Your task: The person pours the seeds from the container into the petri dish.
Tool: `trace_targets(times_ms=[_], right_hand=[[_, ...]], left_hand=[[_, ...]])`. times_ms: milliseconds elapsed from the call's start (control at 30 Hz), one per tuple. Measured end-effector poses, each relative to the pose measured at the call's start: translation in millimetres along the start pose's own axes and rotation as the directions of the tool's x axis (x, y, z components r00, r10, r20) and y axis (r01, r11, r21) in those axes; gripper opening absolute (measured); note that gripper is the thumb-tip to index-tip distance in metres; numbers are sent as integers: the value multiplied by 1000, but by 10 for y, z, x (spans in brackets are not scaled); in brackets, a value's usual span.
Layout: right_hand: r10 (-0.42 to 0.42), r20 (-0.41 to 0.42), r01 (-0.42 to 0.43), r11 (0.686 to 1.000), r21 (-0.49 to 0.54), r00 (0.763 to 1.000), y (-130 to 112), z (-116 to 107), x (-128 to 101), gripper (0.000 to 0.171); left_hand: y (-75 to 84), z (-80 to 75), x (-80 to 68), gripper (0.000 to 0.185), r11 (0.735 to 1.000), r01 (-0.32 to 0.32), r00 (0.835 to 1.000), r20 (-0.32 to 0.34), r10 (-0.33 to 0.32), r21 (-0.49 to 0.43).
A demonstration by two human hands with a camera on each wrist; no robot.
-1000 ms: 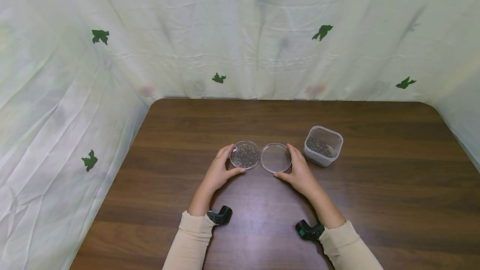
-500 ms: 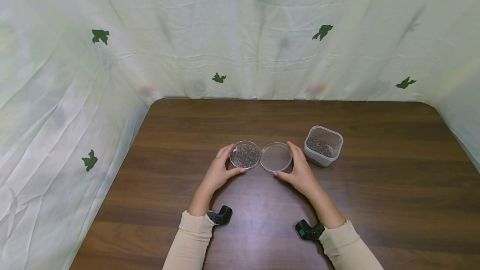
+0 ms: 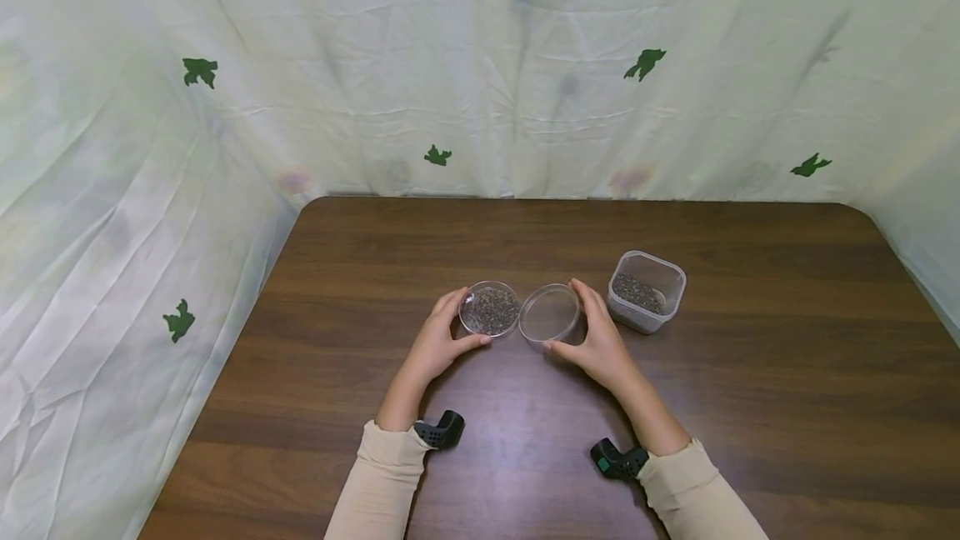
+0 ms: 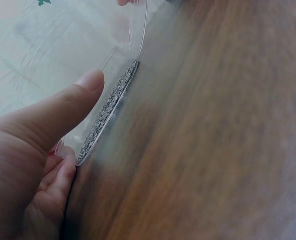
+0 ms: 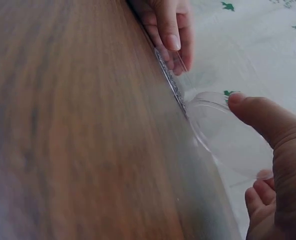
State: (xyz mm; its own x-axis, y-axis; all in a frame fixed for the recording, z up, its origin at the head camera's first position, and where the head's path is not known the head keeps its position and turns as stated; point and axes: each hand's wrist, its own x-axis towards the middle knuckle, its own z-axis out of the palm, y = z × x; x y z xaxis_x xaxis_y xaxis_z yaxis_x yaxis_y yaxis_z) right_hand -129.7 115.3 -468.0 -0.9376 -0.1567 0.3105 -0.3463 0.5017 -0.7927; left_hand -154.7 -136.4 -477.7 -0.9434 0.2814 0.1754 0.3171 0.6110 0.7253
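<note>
A clear petri dish with a layer of grey-black granules sits on the wooden table. My left hand holds it by its side, thumb at the near rim and fingers at the far rim. Just right of it, my right hand pinches a clear, bare petri dish half between thumb and fingers. In the right wrist view this round clear half is tilted, its lower edge close by the filled dish and its hand-side edge raised. The granules lie low along the dish bottom in the left wrist view.
A translucent square plastic tub, partly filled with the same granules, stands right of my right hand. The brown table runs back to a pale curtain with green leaf shapes. Each wrist wears a black camera.
My right hand has tilted the bare petri dish half, raising its right side, and shifted it slightly left toward the filled dish. My left hand and the filled dish have stayed put.
</note>
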Motion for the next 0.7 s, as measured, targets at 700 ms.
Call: trace_targets(times_ms=[700], right_hand=[[-58,-20,59,997,57,998,-50,100,104,95]], left_hand=[[3,3,-2,83,1000,15,1000,4,-15,9]])
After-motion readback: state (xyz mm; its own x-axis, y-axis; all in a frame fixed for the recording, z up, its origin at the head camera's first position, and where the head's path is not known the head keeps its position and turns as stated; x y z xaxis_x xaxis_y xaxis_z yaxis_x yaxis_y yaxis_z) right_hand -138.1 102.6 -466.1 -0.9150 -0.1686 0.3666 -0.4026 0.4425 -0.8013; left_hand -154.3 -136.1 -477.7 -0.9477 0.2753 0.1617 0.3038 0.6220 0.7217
